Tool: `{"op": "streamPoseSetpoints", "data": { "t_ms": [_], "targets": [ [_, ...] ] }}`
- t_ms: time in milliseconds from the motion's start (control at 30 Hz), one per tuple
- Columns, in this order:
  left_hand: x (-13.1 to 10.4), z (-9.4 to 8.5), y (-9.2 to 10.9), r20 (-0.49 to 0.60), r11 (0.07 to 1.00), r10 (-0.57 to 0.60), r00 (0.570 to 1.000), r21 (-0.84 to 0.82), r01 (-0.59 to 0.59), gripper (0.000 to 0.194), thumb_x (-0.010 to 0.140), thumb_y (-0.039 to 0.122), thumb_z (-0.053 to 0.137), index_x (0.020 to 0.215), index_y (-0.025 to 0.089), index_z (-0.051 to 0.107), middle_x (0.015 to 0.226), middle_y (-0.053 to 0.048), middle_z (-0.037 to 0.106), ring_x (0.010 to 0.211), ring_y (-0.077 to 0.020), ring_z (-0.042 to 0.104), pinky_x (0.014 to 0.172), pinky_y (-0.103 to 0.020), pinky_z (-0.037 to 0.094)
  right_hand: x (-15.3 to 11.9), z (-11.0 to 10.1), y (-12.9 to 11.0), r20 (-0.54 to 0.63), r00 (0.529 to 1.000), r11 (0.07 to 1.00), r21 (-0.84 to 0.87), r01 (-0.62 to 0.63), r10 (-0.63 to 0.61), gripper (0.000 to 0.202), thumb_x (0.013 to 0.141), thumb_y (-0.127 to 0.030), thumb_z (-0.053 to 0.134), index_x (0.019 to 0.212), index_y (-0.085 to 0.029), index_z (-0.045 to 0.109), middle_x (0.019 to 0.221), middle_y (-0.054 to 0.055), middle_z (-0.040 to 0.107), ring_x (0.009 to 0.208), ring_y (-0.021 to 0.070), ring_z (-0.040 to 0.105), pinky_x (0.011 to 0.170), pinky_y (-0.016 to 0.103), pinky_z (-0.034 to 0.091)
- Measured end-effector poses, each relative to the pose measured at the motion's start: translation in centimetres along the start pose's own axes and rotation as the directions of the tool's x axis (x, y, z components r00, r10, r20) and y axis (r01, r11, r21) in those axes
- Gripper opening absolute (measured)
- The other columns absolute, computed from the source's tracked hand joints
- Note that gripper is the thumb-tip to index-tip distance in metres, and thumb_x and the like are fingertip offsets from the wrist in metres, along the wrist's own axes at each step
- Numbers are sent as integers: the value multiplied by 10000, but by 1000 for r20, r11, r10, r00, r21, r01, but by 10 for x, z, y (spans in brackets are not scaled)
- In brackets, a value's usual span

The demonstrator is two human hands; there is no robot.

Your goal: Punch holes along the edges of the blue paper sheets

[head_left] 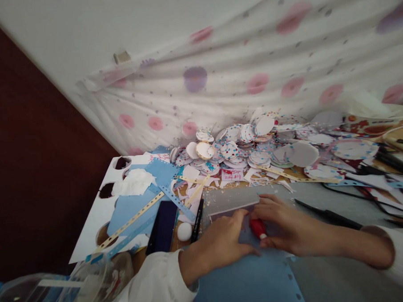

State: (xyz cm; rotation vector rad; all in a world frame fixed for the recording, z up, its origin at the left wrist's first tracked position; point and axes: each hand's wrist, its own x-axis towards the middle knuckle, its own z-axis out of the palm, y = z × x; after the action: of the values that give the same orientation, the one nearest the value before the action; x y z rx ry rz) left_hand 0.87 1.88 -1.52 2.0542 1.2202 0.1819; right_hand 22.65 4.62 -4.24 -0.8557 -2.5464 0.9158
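My right hand [285, 225] grips a small red object [257, 228] with a pale end; its exact kind is partly covered by my fingers. My left hand [222, 239] lies to the left of it, thumb and fingers apart, pressing on the sheets. Under both hands is a blue sheet [247, 282] with small holes punched along its edge. A thin sheet with a pale border [220, 212] shows just beyond my left fingers. All this rests on a grey mat [333, 256]. A black knife-like tool [327, 214] lies beside my right wrist.
Piled white discs with coloured dots [248, 144] line the back, beneath a flowered sheet [258, 68]. To the left lie a dark phone [162, 226], a white round case [184, 232], a black pen [197, 221] and punched strips [134, 219]. A bowl [370, 121] stands back right.
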Motion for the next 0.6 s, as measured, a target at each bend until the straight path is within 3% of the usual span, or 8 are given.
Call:
{"op": "streamPoseSetpoints", "data": {
  "t_ms": [133,300,433,600],
  "targets": [
    [-4,0,-4,18,998,-64,998,5,64,605,841,226,764,1393,193,516,1176,-124,742,1128,-319,692,956,-419,518,-5,-5,-3,34,999,999,19,-32,31,221,845,-413,705,972,-234,679,963,66,698,988,274,630,1027,536,399],
    [-7,3,-5,20,999,-33,999,0,33,585,833,205,782,1366,181,543,1202,-140,735,1137,-316,691,963,-417,521,-6,-5,-5,62,997,998,51,-44,41,218,839,-393,695,978,-226,679,1049,88,701,1038,286,627,1000,494,427],
    [-7,2,-4,2,999,-40,999,-5,40,586,821,215,799,1354,174,559,1196,-141,734,1130,-317,692,957,-417,526,-6,-5,-4,56,997,996,67,-56,52,229,850,-369,685,1036,-238,665,992,60,704,1006,270,636,956,459,457],
    [-7,0,-2,9,998,-61,998,-5,62,591,814,213,793,1357,183,562,1177,-127,738,1126,-303,689,967,-410,518,-7,-3,-5,33,997,997,44,-68,67,149,833,-305,674,943,-209,643,1012,93,690,1014,286,618,900,460,473]
  ]
}}
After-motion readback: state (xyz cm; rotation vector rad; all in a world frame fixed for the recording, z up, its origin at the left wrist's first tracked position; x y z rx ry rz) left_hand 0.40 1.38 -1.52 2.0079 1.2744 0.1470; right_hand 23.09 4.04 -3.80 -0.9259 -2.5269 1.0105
